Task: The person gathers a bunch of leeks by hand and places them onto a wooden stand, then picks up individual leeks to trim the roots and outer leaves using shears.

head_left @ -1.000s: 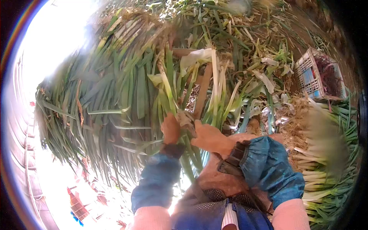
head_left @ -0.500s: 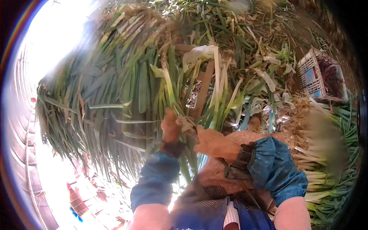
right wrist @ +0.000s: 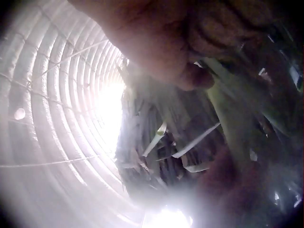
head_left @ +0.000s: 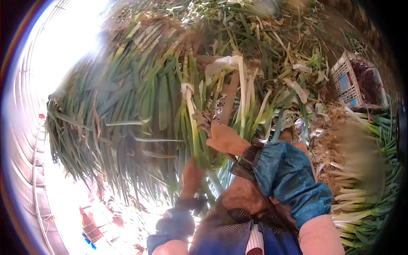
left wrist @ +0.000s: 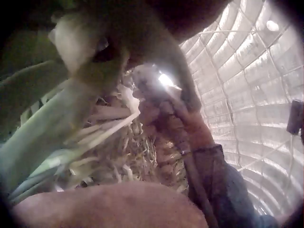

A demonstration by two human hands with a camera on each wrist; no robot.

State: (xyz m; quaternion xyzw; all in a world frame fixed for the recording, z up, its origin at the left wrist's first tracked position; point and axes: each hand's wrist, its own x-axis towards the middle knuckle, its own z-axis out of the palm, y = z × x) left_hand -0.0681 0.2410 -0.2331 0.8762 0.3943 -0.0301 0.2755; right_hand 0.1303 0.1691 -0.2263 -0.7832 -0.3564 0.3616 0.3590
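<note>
A long green onion (head_left: 190, 111), white at its root end and green below, stands upright in front of the person. The left hand (head_left: 192, 176) grips it low, around its green leaves. Higher up, the right hand (head_left: 227, 140) pinches brown withered leaves (head_left: 203, 121) alongside the stalk. In the right wrist view, the right hand's fingers (right wrist: 194, 76) lie against a green leaf, and the blurred left hand (right wrist: 221, 180) appears lower down. Broad leaves (left wrist: 52, 135) cross the left wrist view, with the right hand (left wrist: 190, 126) beyond them.
A big heap of green onions (head_left: 123, 102) lies at the left. Trimmed leaves (head_left: 272, 46) litter the ground ahead. A white plastic crate (head_left: 344, 83) stands at the far right, above a row of cleaned green onions (head_left: 352, 204). A wooden slat (head_left: 229, 97) lies ahead.
My left hand has moved down along the green onion, toward the body. The right hand has shifted slightly up and left, and more of the pale stalk shows.
</note>
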